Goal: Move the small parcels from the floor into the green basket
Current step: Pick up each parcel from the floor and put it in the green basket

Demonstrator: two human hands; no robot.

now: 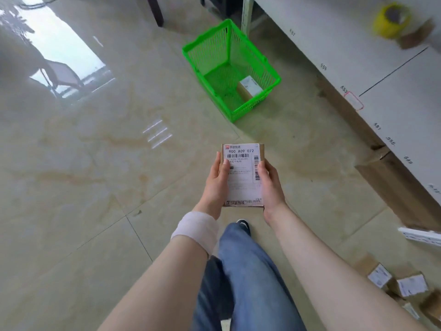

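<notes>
A small brown parcel (242, 175) with a white shipping label is held above the floor at mid-frame. My left hand (214, 185) grips its left edge and my right hand (269, 185) grips its right edge, thumbs on the label. The green basket (191, 50) stands on the tiled floor farther ahead, slightly right. One small labelled parcel (249, 88) lies inside it at the near right corner. Several more small parcels (403, 283) lie on the floor at the lower right.
A white shelf (393, 96) with number marks runs along the right, cardboard boxes (401, 187) under it. A yellow tape roll (391, 19) sits on the shelf. A dark furniture leg (156, 10) stands at the top. My jeans-clad legs (241, 278) are below the parcel.
</notes>
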